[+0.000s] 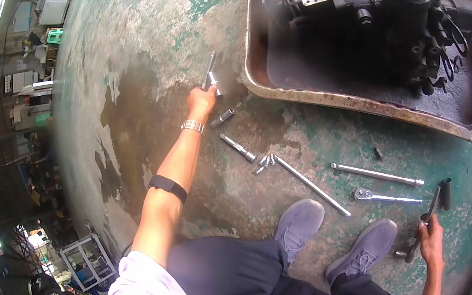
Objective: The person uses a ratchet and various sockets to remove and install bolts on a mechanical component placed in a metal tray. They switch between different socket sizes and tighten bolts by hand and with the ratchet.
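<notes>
My left hand [201, 101] reaches forward and grips a metal T-shaped wrench [209, 74] lying on the worn green surface [136, 67], just left of the tray's corner. Over at the right, my right hand [430, 235] is closed around a dark long-handled tool [425, 220] that stands nearly upright. Between the hands lie a socket [223, 117], a short extension bar [237, 147], several small bits [263, 162], a long thin rod [311, 185], a straight bar [376, 174] and a ratchet wrench [386, 198].
A rusty metal tray [345, 102] holds a black engine part [384, 22] at the top. My grey shoes [298, 222] rest on the surface in front of me. The surface's left edge drops off to a cluttered workshop floor [21, 110] far below.
</notes>
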